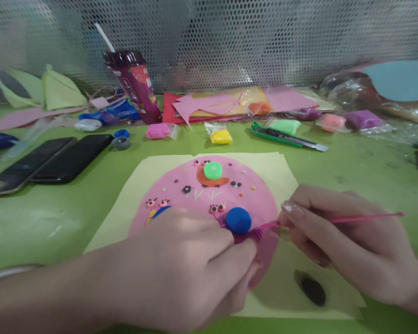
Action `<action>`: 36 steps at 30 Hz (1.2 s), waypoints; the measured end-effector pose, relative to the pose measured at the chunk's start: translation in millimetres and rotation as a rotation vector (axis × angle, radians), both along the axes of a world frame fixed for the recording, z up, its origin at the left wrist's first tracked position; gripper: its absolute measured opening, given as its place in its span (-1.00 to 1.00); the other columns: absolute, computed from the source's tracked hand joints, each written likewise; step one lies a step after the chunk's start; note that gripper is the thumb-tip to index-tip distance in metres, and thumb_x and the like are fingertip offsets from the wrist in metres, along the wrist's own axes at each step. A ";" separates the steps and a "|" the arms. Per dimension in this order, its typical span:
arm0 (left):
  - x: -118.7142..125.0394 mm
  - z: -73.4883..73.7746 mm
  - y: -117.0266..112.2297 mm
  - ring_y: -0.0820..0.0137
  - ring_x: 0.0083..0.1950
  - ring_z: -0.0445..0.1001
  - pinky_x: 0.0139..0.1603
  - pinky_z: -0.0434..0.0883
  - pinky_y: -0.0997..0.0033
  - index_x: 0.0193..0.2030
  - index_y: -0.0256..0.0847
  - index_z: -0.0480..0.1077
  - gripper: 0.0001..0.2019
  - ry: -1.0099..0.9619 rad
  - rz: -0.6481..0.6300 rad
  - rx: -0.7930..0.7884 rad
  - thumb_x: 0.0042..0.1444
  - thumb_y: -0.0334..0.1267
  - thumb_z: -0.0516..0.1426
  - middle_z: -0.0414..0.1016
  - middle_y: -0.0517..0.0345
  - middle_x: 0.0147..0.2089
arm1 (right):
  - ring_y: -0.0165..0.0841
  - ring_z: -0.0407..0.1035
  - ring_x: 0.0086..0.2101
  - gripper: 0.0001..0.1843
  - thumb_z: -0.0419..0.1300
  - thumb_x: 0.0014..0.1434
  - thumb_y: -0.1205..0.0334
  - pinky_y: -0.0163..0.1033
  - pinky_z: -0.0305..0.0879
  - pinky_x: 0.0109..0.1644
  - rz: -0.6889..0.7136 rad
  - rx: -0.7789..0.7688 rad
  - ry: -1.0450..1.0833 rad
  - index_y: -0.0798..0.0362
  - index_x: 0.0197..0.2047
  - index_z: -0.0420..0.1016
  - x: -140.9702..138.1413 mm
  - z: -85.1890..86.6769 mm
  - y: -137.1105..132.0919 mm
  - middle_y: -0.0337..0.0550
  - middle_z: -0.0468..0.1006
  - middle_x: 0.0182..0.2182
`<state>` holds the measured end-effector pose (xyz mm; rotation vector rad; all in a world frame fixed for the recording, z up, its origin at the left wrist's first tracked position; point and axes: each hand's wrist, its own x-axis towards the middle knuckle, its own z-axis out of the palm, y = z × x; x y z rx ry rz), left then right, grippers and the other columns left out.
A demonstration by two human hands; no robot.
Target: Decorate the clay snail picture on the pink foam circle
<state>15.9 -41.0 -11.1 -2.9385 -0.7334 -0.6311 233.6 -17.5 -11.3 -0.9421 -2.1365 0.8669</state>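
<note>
My right hand [344, 246] is closed in a pinch on a thin pink modelling tool [365, 217]. The tool's tip meets purple clay [258, 232] beside a blue bottle cap [238, 220]. My left hand [195, 264] lies over the lower part of a pink paper disc [264, 190], its fingers curled together near that clay; whatever they hold is hidden. The disc carries clay snails with cap shells: an orange snail [214, 180] bears a green cap [212, 170]. Another blue cap [162, 211] is partly covered by my left hand.
Yellow paper [125, 195] lies under the disc, with a dark oval piece [313, 291] on it. Behind are a green utility knife [282, 136], yellow clay [221, 136], pink clay [158, 131] and a purple drink cup [134, 86]. Two phones [73, 157] rest at left.
</note>
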 end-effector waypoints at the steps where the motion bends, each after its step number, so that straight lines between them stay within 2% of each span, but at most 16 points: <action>1: 0.0 0.9 -0.5 0.42 -0.63 0.29 -0.65 0.21 0.40 -0.27 -0.26 0.44 -0.78 -0.004 -0.001 0.005 0.19 -0.38 -0.03 0.36 0.25 -0.60 | -0.56 0.06 -0.74 -0.63 -0.02 0.30 0.34 -0.37 -0.05 -0.71 0.004 0.004 0.002 0.02 -0.57 0.14 0.2 0.0 0.0 -0.38 0.18 -0.74; 4: -0.1 1.8 -1.6 0.43 -0.64 0.23 -0.68 0.15 0.41 -0.35 -0.24 0.44 -0.79 0.002 -0.005 0.005 0.17 -0.39 -0.02 0.31 0.25 -0.63 | -0.53 0.06 -0.74 -0.63 -0.03 0.30 0.32 -0.34 -0.04 -0.72 0.015 0.018 -0.008 0.01 -0.57 0.15 1.4 -0.2 0.0 -0.36 0.18 -0.74; 8: -0.9 -0.3 -0.7 0.44 -0.60 0.31 -0.60 0.26 0.42 -0.26 -0.28 0.44 -0.78 -0.035 0.009 -0.015 0.19 -0.38 -0.04 0.40 0.22 -0.57 | -0.53 0.07 -0.73 -0.63 -0.03 0.31 0.29 -0.35 -0.03 -0.71 0.014 0.027 -0.036 0.01 -0.56 0.15 2.0 -0.6 0.4 -0.36 0.18 -0.73; 11: 0.0 -2.1 1.3 0.43 -0.60 0.34 -0.61 0.27 0.41 -0.31 -0.29 0.43 -0.77 -0.080 0.031 -0.001 0.20 -0.37 -0.04 0.43 0.20 -0.56 | -0.55 0.07 -0.73 -0.63 0.00 0.30 0.27 -0.37 -0.03 -0.70 -0.007 0.033 -0.027 0.02 -0.57 0.13 1.1 -1.2 0.6 -0.38 0.18 -0.73; 15: 3.0 -3.7 2.4 0.43 -0.61 0.38 -0.59 0.33 0.41 -0.29 -0.28 0.45 -0.77 -0.093 0.088 -0.062 0.19 -0.37 -0.04 0.48 0.20 -0.54 | -0.55 0.05 -0.75 -0.63 0.00 0.30 0.29 -0.37 -0.06 -0.72 -0.072 0.017 0.019 0.02 -0.57 0.16 0.5 -2.0 0.5 -0.38 0.18 -0.75; 20: 5.3 -5.7 1.8 0.41 -0.63 0.38 -0.63 0.31 0.38 -0.23 -0.30 0.48 -0.78 -0.092 0.080 -0.032 0.18 -0.36 0.00 0.46 0.21 -0.55 | -0.57 0.07 -0.75 -0.63 0.01 0.30 0.27 -0.39 -0.04 -0.73 -0.073 0.001 0.051 0.03 -0.56 0.18 0.4 -1.7 0.3 -0.39 0.19 -0.74; 26: 4.3 -1.5 0.7 0.44 -0.64 0.30 -0.64 0.25 0.40 -0.31 -0.27 0.48 -0.77 -0.077 0.084 0.001 0.19 -0.34 -0.01 0.38 0.24 -0.62 | -0.57 0.07 -0.74 -0.66 0.01 0.31 0.26 -0.42 -0.05 -0.74 -0.121 0.018 0.079 0.03 -0.53 0.19 1.6 -0.9 0.1 -0.38 0.21 -0.73; 28: 3.9 0.8 0.0 0.46 -0.66 0.28 -0.66 0.23 0.41 -0.33 -0.25 0.48 -0.76 -0.080 0.057 -0.001 0.20 -0.33 -0.01 0.37 0.26 -0.63 | -0.56 0.09 -0.74 -0.69 0.00 0.31 0.26 -0.42 -0.03 -0.74 -0.096 0.030 0.076 0.02 -0.50 0.21 3.8 -1.1 -0.1 -0.37 0.23 -0.72; 32: 4.8 1.6 -0.2 0.44 -0.66 0.28 -0.69 0.20 0.37 -0.44 -0.22 0.49 -0.69 -0.045 0.002 -0.017 0.19 -0.37 -0.03 0.36 0.26 -0.64 | -0.56 0.12 -0.74 -0.81 -0.01 0.29 0.35 -0.43 -0.01 -0.75 0.059 0.073 0.022 -0.02 -0.38 0.24 7.5 -1.3 -1.9 -0.38 0.27 -0.70; 36: 6.1 -0.6 1.2 0.42 -0.65 0.29 -0.70 0.19 0.33 -0.46 -0.24 0.50 -0.70 -0.020 -0.021 -0.030 0.16 -0.41 -0.03 0.37 0.24 -0.64 | -0.57 0.09 -0.75 -0.78 -0.02 0.26 0.42 -0.44 -0.03 -0.74 0.110 0.106 -0.029 -0.02 -0.41 0.21 6.2 -0.9 -3.2 -0.39 0.25 -0.70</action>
